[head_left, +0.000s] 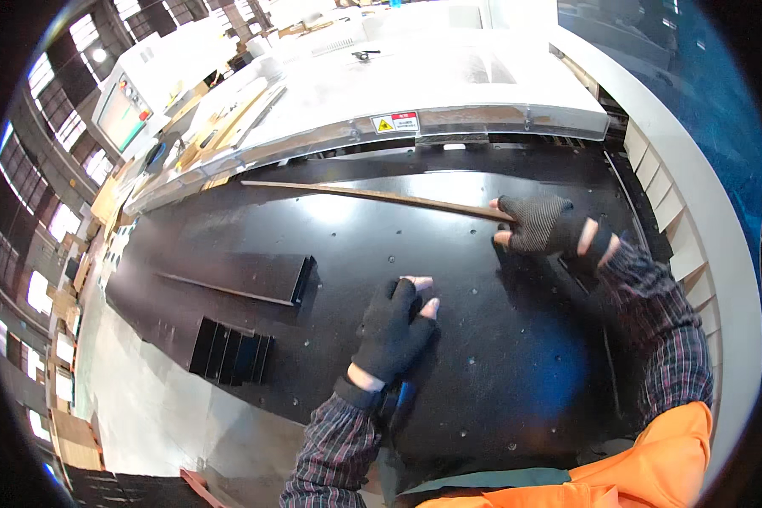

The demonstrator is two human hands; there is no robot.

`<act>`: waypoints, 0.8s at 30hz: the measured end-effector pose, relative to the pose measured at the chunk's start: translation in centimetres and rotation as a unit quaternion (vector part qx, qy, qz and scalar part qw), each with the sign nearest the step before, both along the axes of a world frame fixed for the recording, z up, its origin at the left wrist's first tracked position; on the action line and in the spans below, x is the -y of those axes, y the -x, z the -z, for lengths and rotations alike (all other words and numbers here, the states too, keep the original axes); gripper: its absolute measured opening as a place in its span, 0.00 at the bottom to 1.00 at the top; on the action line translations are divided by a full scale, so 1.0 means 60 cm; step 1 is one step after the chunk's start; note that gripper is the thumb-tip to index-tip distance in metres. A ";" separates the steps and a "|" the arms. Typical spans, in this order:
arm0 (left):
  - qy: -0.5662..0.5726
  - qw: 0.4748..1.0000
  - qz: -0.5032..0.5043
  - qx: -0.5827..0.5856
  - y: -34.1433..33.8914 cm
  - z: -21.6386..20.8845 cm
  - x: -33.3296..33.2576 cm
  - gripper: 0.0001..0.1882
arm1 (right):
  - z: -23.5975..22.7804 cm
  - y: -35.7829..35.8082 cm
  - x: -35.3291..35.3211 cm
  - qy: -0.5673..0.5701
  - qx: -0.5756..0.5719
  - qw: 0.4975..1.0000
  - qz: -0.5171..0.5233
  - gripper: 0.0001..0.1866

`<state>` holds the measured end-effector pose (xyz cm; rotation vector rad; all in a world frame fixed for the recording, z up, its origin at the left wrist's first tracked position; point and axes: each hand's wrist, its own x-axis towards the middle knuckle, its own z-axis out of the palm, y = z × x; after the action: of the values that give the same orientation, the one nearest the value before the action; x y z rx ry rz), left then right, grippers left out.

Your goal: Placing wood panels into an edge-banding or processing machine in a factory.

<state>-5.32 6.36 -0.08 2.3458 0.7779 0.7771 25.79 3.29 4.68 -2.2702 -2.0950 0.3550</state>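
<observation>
Over the far right part of a black table [356, 229], my right hand [540, 224], in a dark fingerless glove, is closed on one end of a long thin brown strip [381, 197]. The strip stretches leftward, close to the machine's front edge. My left hand [394, 330], gloved the same way, hovers over or rests on the middle of the table; I cannot tell which. Its thumb and forefinger are apart, with nothing between them. Left of it lies a long dark panel [245, 278], and nearer me several short black pieces [231, 351] sit in a row.
Across the far side runs a white machine bed with a clear guard strip [483, 124] and a warning label [395, 124]. A control panel [123, 114] stands at the far left. On the right a white slotted side frame [677, 186] borders the table.
</observation>
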 end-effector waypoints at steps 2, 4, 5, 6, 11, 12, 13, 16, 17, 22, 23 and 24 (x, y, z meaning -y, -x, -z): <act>-0.006 1.000 -0.017 0.011 -0.008 0.004 0.006 0.17 | 0.024 -0.003 0.035 -0.096 0.059 0.993 -0.046 0.55; -0.009 0.999 -0.044 0.004 -0.006 0.014 -0.004 0.18 | 0.037 -0.003 0.020 -0.095 0.083 0.992 -0.020 0.57; -0.016 0.998 -0.055 0.004 0.002 0.019 -0.009 0.18 | 0.043 0.004 0.004 -0.097 0.103 0.990 0.006 0.59; 0.035 0.996 -0.054 0.063 -0.004 0.030 -0.010 0.18 | 0.071 -0.018 0.002 -0.104 0.050 0.993 0.026 0.65; 0.248 0.933 -0.106 0.239 0.005 0.060 -0.003 0.28 | 0.054 0.061 0.053 -0.121 -0.068 0.990 0.009 0.51; 0.295 0.909 -0.110 0.273 0.006 0.072 -0.001 0.30 | 0.058 0.087 0.074 -0.119 -0.058 0.991 0.005 0.51; 0.293 0.908 -0.106 0.280 -0.006 0.062 0.015 0.30 | 0.048 0.106 0.112 -0.117 -0.042 0.992 0.012 0.51; 0.514 0.749 -0.101 0.407 -0.021 0.053 0.035 0.33 | 0.006 0.171 0.225 -0.136 -0.149 0.978 0.049 0.53; 0.511 0.747 -0.107 0.412 -0.016 0.048 0.045 0.33 | -0.002 0.186 0.252 -0.143 -0.234 0.960 0.057 0.52; 0.268 0.891 -0.235 0.282 -0.017 0.040 0.116 0.28 | -0.025 0.235 0.358 -0.240 -0.235 0.941 0.043 0.48; 0.249 0.898 -0.232 0.279 -0.023 0.029 0.129 0.28 | -0.035 0.235 0.379 -0.243 -0.219 0.944 0.042 0.46; 0.257 0.891 -0.203 0.314 -0.027 0.017 0.141 0.28 | -0.027 0.235 0.392 -0.272 -0.281 0.920 0.039 0.45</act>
<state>-3.68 -2.08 -1.12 1.3499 1.0230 1.2389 11.70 -20.20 6.29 -1.6685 -1.5567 0.3184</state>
